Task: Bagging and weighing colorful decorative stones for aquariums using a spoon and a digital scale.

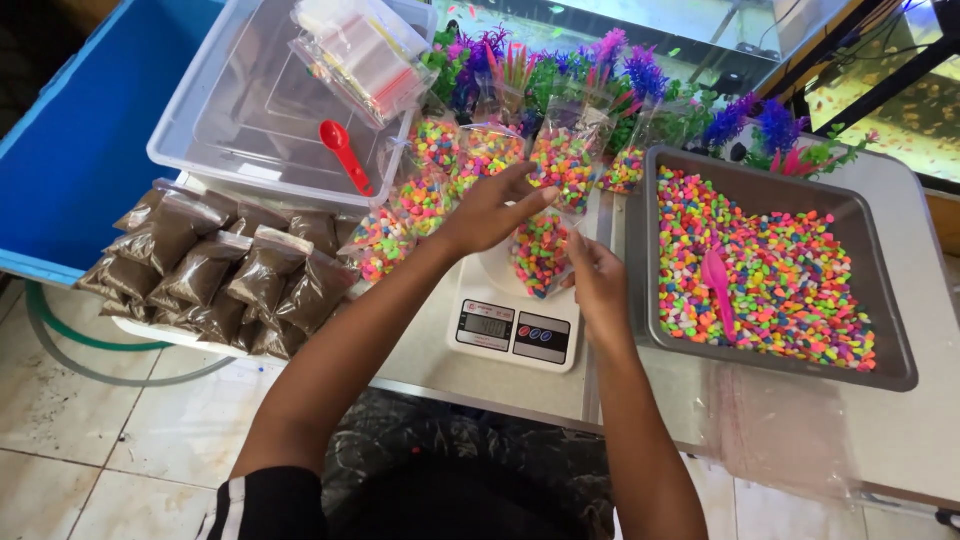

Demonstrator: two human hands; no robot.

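Clear bag of coloured pebbles (540, 250) sits on the white kitchen scale (515, 325), standing roughly upright – long axis running away from the person, mouth toward the far side. Left hand (490, 208) pinches the bag's top edge, fingers stretched over it; right hand (597, 283) grips the bag's near right side, fingers curled narrow round the plastic. One bag on the scale. Behind it, a cluster of filled pebble bags (480, 160) – about seven, though the overlap makes it hard to tell. Right of the scale, one grey tray (895, 370) heaped with neon pebbles, one pink scoop (718, 285) lying in it. Left, a pile of brown-filled bags (215, 270), roughly a dozen, and one clear tub (210, 150) holding one red scoop (346, 155).
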